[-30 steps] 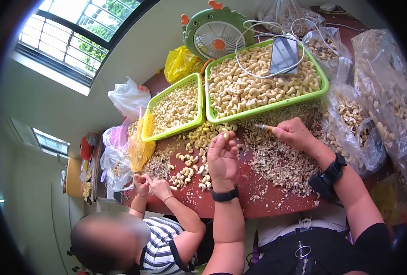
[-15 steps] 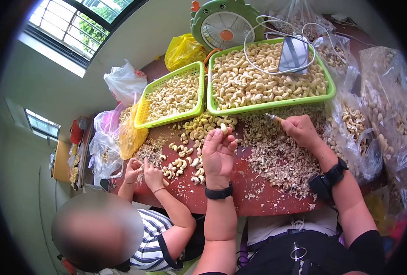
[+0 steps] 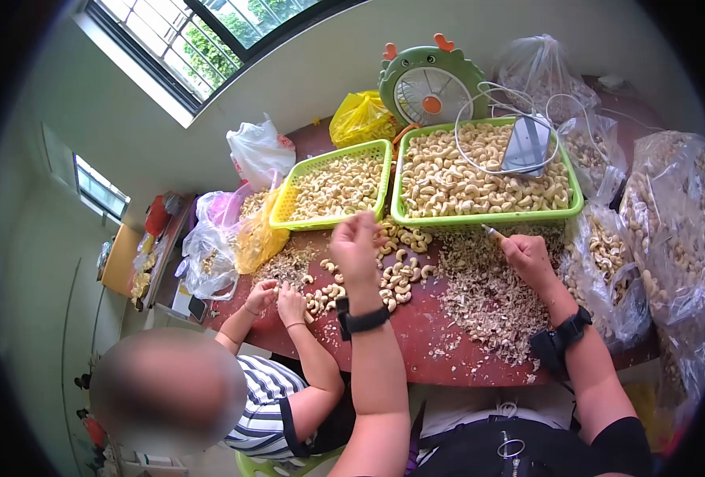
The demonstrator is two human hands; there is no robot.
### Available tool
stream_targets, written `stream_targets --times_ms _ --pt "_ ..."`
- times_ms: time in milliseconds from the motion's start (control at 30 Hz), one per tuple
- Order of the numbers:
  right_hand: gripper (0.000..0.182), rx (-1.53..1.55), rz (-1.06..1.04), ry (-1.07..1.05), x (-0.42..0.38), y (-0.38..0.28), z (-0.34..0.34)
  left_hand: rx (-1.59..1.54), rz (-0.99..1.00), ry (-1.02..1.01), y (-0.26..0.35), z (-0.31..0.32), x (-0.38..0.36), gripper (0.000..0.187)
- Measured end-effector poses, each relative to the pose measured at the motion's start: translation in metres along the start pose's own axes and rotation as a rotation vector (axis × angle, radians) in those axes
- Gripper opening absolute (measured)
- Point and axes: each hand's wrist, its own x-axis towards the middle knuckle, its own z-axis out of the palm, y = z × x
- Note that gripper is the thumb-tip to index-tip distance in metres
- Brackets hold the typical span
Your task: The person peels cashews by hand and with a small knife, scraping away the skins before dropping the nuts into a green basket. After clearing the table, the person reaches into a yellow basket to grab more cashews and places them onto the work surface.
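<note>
My left hand (image 3: 356, 245) is raised just in front of the smaller green basket (image 3: 289, 226), over the loose cashews (image 3: 400, 274). Its fingers are blurred and drawn together, and whatever they may hold cannot be made out. On the right, my right hand (image 3: 529, 258) is closed around a small knife (image 3: 493, 232) whose tip points up and left. It hovers above a heap of shell scraps (image 3: 495, 298), in front of the larger green basket (image 3: 488, 216) full of cashews.
Another person (image 3: 269, 397) sits at left, both hands over the red table (image 3: 344, 338). Behind the baskets stands a green fan (image 3: 432, 87). A phone (image 3: 527, 145) with a white cable lies on the larger basket's cashews. Plastic bags of nuts (image 3: 607, 254) line the right side.
My left hand has moved left and up toward the smaller basket, and the cashew between its fingertips no longer shows. The head view has shifted. My right hand keeps hold of the knife.
</note>
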Motion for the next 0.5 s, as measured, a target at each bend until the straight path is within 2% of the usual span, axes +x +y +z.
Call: stream_targets --times_ms 67,133,167,267,333,400,433,467,500 --pt "0.042 -0.015 -0.007 -0.004 -0.003 -0.003 -0.001 0.19 -0.061 -0.169 -0.02 -0.007 -0.025 0.019" --pt "0.042 -0.045 -0.023 -0.019 -0.005 -0.004 -0.002 0.438 -0.072 -0.235 -0.031 -0.017 -0.049 0.02" --pt "0.042 -0.074 -0.038 -0.027 -0.005 -0.004 -0.003 0.529 -0.152 -0.263 -0.014 -0.016 -0.065 0.019" --pt "0.041 -0.062 -0.034 -0.051 -0.008 -0.009 -0.002 0.698 -0.05 -0.284 -0.025 -0.039 -0.077 0.019" --pt "0.041 -0.081 -0.017 -0.08 -0.01 -0.013 -0.003 0.768 -0.039 -0.253 -0.022 -0.049 -0.08 0.02" --pt "0.041 -0.096 -0.052 -0.059 -0.014 -0.012 -0.005 0.908 0.092 -0.117 -0.022 -0.058 -0.078 0.024" --pt "0.041 -0.101 -0.043 -0.056 -0.016 -0.012 -0.008 0.941 0.024 -0.073 -0.021 -0.061 -0.077 0.025" --pt "0.041 -0.114 -0.03 -0.058 -0.017 -0.012 -0.011 1.022 0.096 -0.035 -0.022 -0.066 -0.075 0.025" --pt "0.041 -0.125 -0.029 -0.053 -0.017 -0.014 -0.013 1.011 0.077 -0.015 -0.022 -0.069 -0.075 0.024"
